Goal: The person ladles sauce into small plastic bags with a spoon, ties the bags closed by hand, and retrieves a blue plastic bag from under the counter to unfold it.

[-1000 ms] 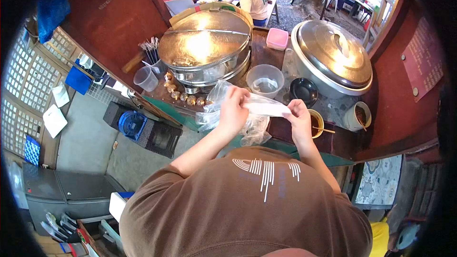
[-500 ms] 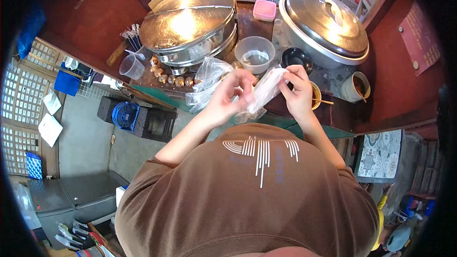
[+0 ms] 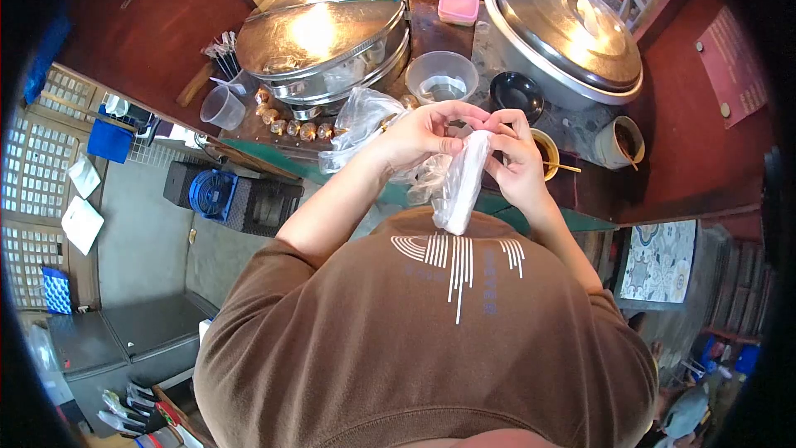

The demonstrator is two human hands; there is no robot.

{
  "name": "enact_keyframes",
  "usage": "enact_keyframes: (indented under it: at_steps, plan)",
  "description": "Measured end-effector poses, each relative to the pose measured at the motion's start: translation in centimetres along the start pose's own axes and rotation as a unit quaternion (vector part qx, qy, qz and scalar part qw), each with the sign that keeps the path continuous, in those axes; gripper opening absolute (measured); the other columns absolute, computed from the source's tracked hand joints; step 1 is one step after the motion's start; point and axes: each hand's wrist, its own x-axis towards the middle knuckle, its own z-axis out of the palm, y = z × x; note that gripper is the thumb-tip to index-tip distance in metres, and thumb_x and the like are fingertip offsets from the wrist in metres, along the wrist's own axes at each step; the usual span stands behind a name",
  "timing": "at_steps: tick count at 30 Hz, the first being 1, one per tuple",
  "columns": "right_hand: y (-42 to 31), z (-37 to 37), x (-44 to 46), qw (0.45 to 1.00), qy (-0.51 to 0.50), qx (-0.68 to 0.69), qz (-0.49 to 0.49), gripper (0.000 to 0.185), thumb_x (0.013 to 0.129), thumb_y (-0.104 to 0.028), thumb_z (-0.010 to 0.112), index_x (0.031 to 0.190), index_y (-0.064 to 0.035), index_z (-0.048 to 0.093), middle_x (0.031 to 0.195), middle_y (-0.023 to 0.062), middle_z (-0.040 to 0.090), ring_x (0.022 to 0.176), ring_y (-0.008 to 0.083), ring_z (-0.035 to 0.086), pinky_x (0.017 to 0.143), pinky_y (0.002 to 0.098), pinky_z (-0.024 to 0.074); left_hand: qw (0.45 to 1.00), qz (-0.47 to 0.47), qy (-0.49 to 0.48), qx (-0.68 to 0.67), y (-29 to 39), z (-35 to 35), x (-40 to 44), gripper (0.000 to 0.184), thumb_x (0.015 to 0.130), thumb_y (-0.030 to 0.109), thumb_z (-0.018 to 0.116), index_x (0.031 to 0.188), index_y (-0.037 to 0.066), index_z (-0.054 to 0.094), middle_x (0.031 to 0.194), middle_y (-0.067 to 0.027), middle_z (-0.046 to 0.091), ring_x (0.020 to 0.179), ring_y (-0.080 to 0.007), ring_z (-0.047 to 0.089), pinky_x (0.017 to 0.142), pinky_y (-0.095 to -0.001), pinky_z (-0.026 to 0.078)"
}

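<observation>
A narrow white plastic bag [image 3: 463,187] hangs down in front of the brown shirt, its upper end pinched between both hands. My left hand [image 3: 423,139] is closed at the bag's top from the left, fingertips meeting those of the other hand. From the right, my right hand [image 3: 516,149] grips the same end with bent fingers. Loose clear plastic bags [image 3: 356,129] lie on the counter beside my left wrist. Just beyond the hands stand a clear plastic bowl [image 3: 442,77] and a black bowl [image 3: 516,95]. A yellowish cup [image 3: 545,149] with a stick is partly hidden by my right hand.
A large round metal steamer [image 3: 323,33] stands back left, a lidded pot [image 3: 572,33] back right. Small wrapped items [image 3: 308,131] line the counter's edge near a clear cup [image 3: 222,108]. A pink box [image 3: 458,6] and sauce container [image 3: 619,143] are also there. People sit beyond.
The white bag has swung from nearly level between the hands to hanging downward. Both hands have come together at its top. The view has tilted further down.
</observation>
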Motion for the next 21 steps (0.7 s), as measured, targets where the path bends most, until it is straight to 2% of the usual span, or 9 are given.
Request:
enact_keyframes:
  at_steps: [4, 7, 10, 13, 16, 19, 21]
  plan:
    - [0.2, -0.4, -0.3, 1.000, 0.005, 0.000, 0.013, 0.029, 0.070, 0.010, 0.069, 0.094, -0.0019, 0.061, 0.104, 0.0079, 0.048, 0.088, 0.0161, 0.055, 0.077, 0.0267, 0.0458, 0.999, -0.027, 0.006, 0.041, -0.6, -0.3, 0.2, 0.048, 0.075, 0.008, 0.074, 0.119, 0.002, 0.055, 0.110, -0.0068, 0.063, 0.096, -0.0128, 0.061, 0.084, -0.0275, 0.050]
    - [0.1, -0.8, -0.3, 0.998, 0.021, -0.062, -0.004, 0.028, 0.070, 0.009, 0.068, 0.095, -0.0024, 0.063, 0.099, 0.0061, 0.049, 0.084, 0.0144, 0.054, 0.074, 0.0260, 0.0450, 0.996, -0.031, 0.041, 0.070, -0.1, 0.1, 0.2, 0.044, 0.077, 0.007, 0.073, 0.117, 0.001, 0.055, 0.103, -0.0057, 0.064, 0.093, -0.0130, 0.062, 0.084, -0.0275, 0.050]
    - [-0.9, -1.3, -0.2, 0.997, 0.034, -0.065, 0.025, 0.029, 0.070, 0.009, 0.068, 0.096, -0.0032, 0.065, 0.097, 0.0056, 0.050, 0.082, 0.0143, 0.053, 0.072, 0.0252, 0.0446, 0.992, -0.033, 0.059, 0.103, 0.6, 0.3, 0.0, 0.040, 0.078, 0.007, 0.072, 0.114, 0.001, 0.056, 0.102, -0.0055, 0.063, 0.092, -0.0129, 0.062, 0.084, -0.0277, 0.049]
    - [-0.7, -1.4, -0.3, 0.997, 0.034, -0.064, 0.024, 0.031, 0.070, 0.009, 0.068, 0.097, -0.0030, 0.066, 0.097, 0.0060, 0.051, 0.080, 0.0143, 0.053, 0.071, 0.0247, 0.0446, 0.990, -0.093, 0.061, 0.092, 0.8, 0.6, 0.0, 0.037, 0.079, 0.008, 0.070, 0.112, 0.001, 0.055, 0.102, -0.0058, 0.063, 0.094, -0.0124, 0.061, 0.084, -0.0278, 0.049]
    - [-0.6, -1.4, -0.2, 0.997, 0.018, -0.078, 0.005, 0.031, 0.070, 0.010, 0.067, 0.098, -0.0026, 0.065, 0.097, 0.0064, 0.051, 0.080, 0.0144, 0.053, 0.070, 0.0246, 0.0448, 0.997, -0.052, 0.052, 0.038, -0.5, 0.7, 0.3, 0.037, 0.080, 0.009, 0.070, 0.112, 0.001, 0.055, 0.103, -0.0061, 0.062, 0.093, -0.0119, 0.061, 0.083, -0.0275, 0.049]
    - [0.0, -1.4, -0.2, 0.997, 0.013, -0.071, 0.010, 0.032, 0.070, 0.011, 0.066, 0.099, -0.0025, 0.065, 0.097, 0.0066, 0.052, 0.080, 0.0142, 0.053, 0.070, 0.0245, 0.0453, 0.995, -0.053, 0.080, 0.042, -0.6, 1.0, 0.7, 0.035, 0.079, 0.009, 0.070, 0.110, 0.001, 0.056, 0.100, -0.0052, 0.063, 0.090, -0.0117, 0.061, 0.082, -0.0270, 0.049]
    - [-0.3, -1.4, 0.0, 0.996, 0.012, -0.083, 0.021, 0.033, 0.070, 0.010, 0.066, 0.100, -0.0029, 0.065, 0.097, 0.0074, 0.052, 0.083, 0.0160, 0.054, 0.072, 0.0260, 0.0458, 0.988, -0.062, 0.125, 0.058, -0.9, 0.7, 0.7, 0.028, 0.079, 0.007, 0.069, 0.105, 0.000, 0.060, 0.094, -0.0039, 0.064, 0.082, -0.0113, 0.062, 0.077, -0.0263, 0.050]
